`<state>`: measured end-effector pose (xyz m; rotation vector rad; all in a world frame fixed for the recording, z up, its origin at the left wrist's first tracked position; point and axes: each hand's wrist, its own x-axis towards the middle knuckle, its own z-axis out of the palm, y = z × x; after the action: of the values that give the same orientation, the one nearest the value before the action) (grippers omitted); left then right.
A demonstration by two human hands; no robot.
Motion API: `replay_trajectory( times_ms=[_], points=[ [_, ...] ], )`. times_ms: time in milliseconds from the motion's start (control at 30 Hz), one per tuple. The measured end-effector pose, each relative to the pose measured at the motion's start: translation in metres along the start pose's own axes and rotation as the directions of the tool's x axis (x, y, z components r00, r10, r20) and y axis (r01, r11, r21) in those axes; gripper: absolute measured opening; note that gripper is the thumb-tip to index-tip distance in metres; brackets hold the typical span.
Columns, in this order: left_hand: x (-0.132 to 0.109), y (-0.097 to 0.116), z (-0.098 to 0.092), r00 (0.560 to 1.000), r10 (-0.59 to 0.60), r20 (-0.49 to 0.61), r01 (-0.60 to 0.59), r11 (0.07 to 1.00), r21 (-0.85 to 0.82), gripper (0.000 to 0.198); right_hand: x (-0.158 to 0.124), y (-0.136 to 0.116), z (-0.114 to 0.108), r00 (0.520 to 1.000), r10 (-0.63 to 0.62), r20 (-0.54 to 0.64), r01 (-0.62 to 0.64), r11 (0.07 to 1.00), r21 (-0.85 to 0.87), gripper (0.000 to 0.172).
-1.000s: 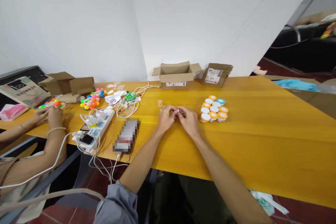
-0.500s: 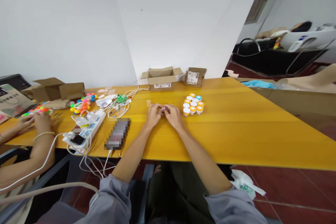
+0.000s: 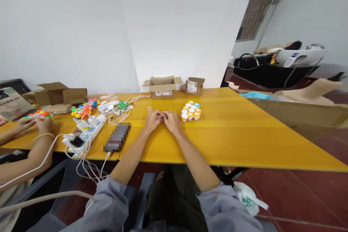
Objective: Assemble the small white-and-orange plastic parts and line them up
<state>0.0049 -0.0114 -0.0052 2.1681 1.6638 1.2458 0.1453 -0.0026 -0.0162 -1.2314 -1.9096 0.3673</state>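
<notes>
My left hand (image 3: 152, 119) and my right hand (image 3: 172, 120) meet fingertip to fingertip just above the yellow wooden table (image 3: 231, 134). The fingers of both are closed around something small and pale, too small to make out. Just behind my left hand a small clear container (image 3: 149, 108) stands on the table. To the right of my right hand sits a tight group of little jars (image 3: 190, 111) with white tops and orange rims; one jar (image 3: 196, 105) at the back has a teal rim.
An open cardboard box (image 3: 162, 93) and a smaller carton (image 3: 194, 86) stand by the wall. On the left lie a phone (image 3: 117, 137), a power strip (image 3: 91, 136) with tangled white cables, a green packet (image 3: 123, 104) and colourful beads (image 3: 85, 108). Another person's hands (image 3: 40, 125) work at far left.
The view has swung slightly, so the table's things appear shifted left. My hands stay together at the same spot beside the jars, fingers still pinched.
</notes>
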Motion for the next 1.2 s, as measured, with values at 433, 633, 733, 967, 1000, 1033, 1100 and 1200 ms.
replay_trajectory(
  times_ms=[433, 633, 733, 967, 1000, 1033, 1100, 1200],
  points=[
    [0.004, -0.003, -0.013, 0.998, 0.030, 0.047, -0.037, 0.988, 0.148, 0.010, 0.006, -0.005, -0.003, 0.993, 0.107, -0.047, -0.107, 0.994, 0.008, 0.021],
    [0.000, -0.001, -0.015, 0.998, -0.047, 0.051, 0.032, 0.963, 0.267, 0.011, 0.006, -0.003, -0.002, 0.992, 0.107, -0.061, -0.105, 0.994, 0.034, 0.020],
    [-0.001, -0.001, -0.015, 0.997, -0.055, 0.061, 0.035, 0.957, 0.288, 0.012, 0.006, -0.003, -0.002, 0.992, 0.105, -0.065, -0.102, 0.994, 0.045, 0.019],
    [0.000, -0.005, -0.013, 1.000, 0.003, 0.020, -0.008, 0.966, 0.258, 0.015, 0.006, -0.001, -0.001, 0.992, 0.098, -0.080, -0.094, 0.994, 0.060, 0.018],
    [0.001, -0.005, -0.013, 1.000, 0.008, 0.013, -0.011, 0.968, 0.250, 0.015, 0.006, -0.001, -0.001, 0.993, 0.091, -0.076, -0.086, 0.994, 0.063, 0.018],
    [0.001, -0.004, -0.013, 1.000, 0.012, 0.008, -0.014, 0.971, 0.240, 0.015, 0.006, -0.001, -0.001, 0.994, 0.084, -0.070, -0.080, 0.995, 0.063, 0.018],
    [0.003, -0.002, -0.014, 1.000, 0.027, 0.005, -0.028, 0.977, 0.212, 0.015, 0.006, -0.001, -0.001, 0.996, 0.072, -0.060, -0.068, 0.996, 0.056, 0.017],
    [0.004, 0.003, -0.014, 0.997, 0.071, 0.024, -0.074, 0.985, 0.155, 0.015, 0.006, -0.003, -0.003, 0.998, 0.035, -0.046, -0.033, 0.999, 0.040, 0.017]
  ],
)
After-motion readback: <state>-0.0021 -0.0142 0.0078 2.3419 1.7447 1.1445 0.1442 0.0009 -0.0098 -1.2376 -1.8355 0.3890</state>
